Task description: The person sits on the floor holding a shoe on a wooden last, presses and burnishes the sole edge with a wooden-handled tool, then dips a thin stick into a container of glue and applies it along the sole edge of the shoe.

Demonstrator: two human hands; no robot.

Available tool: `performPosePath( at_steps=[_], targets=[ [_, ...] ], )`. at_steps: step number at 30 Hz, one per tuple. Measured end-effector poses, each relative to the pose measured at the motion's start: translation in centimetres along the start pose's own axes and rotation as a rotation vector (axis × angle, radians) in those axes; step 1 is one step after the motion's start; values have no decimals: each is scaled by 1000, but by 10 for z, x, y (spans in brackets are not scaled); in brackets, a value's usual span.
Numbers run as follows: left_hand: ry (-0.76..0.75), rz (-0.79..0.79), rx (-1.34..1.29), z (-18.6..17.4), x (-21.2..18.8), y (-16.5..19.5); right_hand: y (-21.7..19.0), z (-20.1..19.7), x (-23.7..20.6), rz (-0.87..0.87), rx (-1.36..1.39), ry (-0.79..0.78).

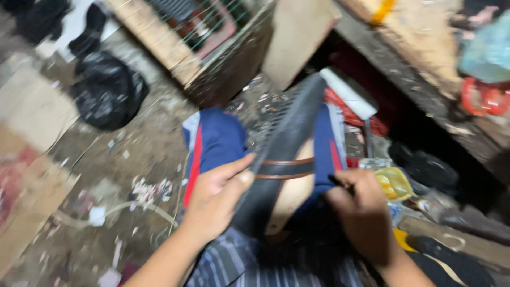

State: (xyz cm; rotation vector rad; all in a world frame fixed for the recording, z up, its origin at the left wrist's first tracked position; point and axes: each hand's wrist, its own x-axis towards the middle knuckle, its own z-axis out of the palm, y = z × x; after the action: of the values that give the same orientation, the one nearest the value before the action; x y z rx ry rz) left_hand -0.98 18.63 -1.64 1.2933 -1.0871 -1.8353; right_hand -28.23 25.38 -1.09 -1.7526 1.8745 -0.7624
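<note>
A long dark rubber strip [289,133] lies across my lap, over a pale wooden piece [289,199] between my knees in blue trousers with red and white stripes [212,138]. My left hand [215,199] presses its thumb against the strip's left edge and grips it. My right hand [361,212] is closed on a thin dark tool [340,183] whose tip rests at the strip's right side. Two thin brown lines cross the strip between my hands. The picture is blurred by motion.
A black plastic bag [109,90] lies on the littered dirt floor at left. A wire cage with a wooden frame [186,37] stands ahead. A rough wooden bench [425,58] runs along the right, with a yellow bag [393,183] and clutter below it.
</note>
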Motion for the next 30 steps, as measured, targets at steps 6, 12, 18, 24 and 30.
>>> performPosePath(
  at_steps=[6,12,18,24,30],
  targets=[
    [-5,-52,-56,5,18,4,37,-5,-63,351,48,-345],
    [-40,-114,-8,25,37,0,77,-41,-33,367,145,-51],
    [-73,-192,-48,41,47,-14,185,-117,60,423,-62,771],
    [-136,-214,-15,38,56,-15,237,-114,95,534,58,848],
    [-179,-269,-39,16,61,-24,254,-108,86,447,468,871]
  ],
)
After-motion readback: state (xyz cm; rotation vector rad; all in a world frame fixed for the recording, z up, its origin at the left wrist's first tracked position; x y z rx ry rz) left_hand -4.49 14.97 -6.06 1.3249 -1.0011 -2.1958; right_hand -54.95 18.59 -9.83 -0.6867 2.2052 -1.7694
